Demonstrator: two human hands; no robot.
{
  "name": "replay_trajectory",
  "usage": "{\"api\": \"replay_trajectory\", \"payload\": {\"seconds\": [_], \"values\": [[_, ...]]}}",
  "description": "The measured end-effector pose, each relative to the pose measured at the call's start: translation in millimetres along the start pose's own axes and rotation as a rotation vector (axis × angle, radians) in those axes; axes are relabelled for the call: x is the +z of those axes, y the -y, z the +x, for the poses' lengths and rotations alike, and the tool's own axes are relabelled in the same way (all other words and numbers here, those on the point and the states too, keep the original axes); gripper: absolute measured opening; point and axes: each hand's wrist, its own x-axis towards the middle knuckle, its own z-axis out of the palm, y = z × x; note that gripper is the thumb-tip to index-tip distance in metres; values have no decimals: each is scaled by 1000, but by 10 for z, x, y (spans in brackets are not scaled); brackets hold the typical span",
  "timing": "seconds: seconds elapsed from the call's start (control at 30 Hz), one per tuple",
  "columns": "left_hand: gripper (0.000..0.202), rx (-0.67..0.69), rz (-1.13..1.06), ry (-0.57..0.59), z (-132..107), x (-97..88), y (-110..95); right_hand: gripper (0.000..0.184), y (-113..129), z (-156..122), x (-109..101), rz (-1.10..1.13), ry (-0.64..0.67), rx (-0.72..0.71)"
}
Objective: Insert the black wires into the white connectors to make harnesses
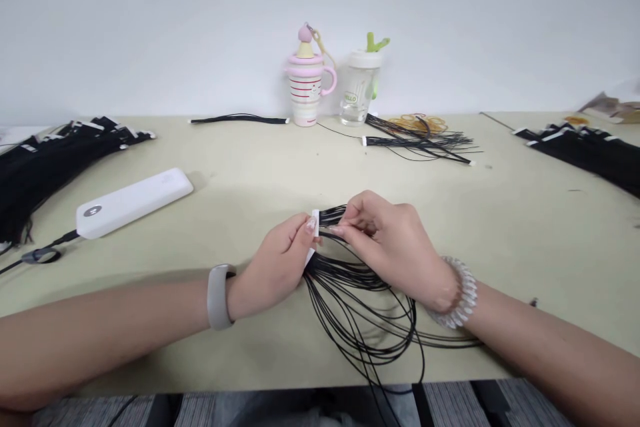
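Note:
My left hand [285, 255] is closed around a white connector [315, 221], its thumb pressed on the connector's face. A second white connector piece [309, 256] shows just below, partly hidden by that hand. Thin black wires [370, 327] fan out from there in loops over the table and past its front edge. More black wires run from the upper connector toward my right hand [387, 240]. The right thumb and index finger pinch a thin wire [327, 227] close to the connector. Whether its tip sits inside the connector cannot be made out.
A white power bank [135, 203] with a black cable lies left. Black wire bundles [55, 160] are piled at far left, others [590, 153] at far right. At the back stand a pink-lidded cup [305, 90] and a clear bottle [357, 90], beside loose harnesses [415, 141] and rubber bands [420, 123].

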Motion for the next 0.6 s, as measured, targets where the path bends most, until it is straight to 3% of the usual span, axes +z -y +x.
{"api": "replay_trajectory", "payload": {"seconds": [0.6], "values": [[34, 25, 46, 38, 2, -5, 11, 10, -21, -14, -54, -203, -13, -190]]}}
